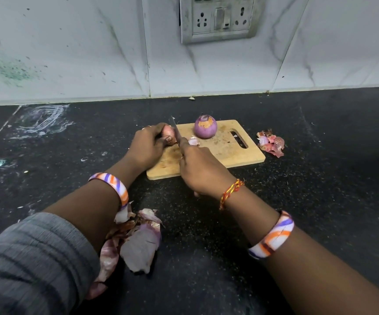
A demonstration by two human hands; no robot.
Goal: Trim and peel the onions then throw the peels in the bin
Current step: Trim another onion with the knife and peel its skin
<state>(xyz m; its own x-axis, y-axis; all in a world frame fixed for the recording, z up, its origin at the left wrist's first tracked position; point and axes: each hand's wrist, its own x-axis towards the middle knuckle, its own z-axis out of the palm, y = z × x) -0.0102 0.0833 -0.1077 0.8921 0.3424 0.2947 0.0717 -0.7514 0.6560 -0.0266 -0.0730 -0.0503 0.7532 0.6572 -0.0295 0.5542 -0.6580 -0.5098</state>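
A: Head view, middle of the frame. What are the hands doing?

B: The left hand [148, 145] is curled round an unpeeled onion [169, 135], pinning it at the left end of the wooden cutting board [220, 153]. The right hand [201, 171] is closed on the handle of a knife [175, 130]; the blade stands against the onion's right side.

A: Anything else on the board?

B: A small cut piece [193, 141] lies just right of the blade. Farther back, centre of the board, a peeled purple onion [205, 127] stands by itself.

A: And the peels?

B: Two heaps on the black countertop [309, 201]. A small peel pile [271, 143] lies just off the board's right edge. A large peel heap [134, 237] lies in the lower left, beside the left forearm.

A: The background?

B: A pale marbled tile wall [70, 53], with a socket panel [218, 18] at the top centre. Each arm wears a striped bangle.
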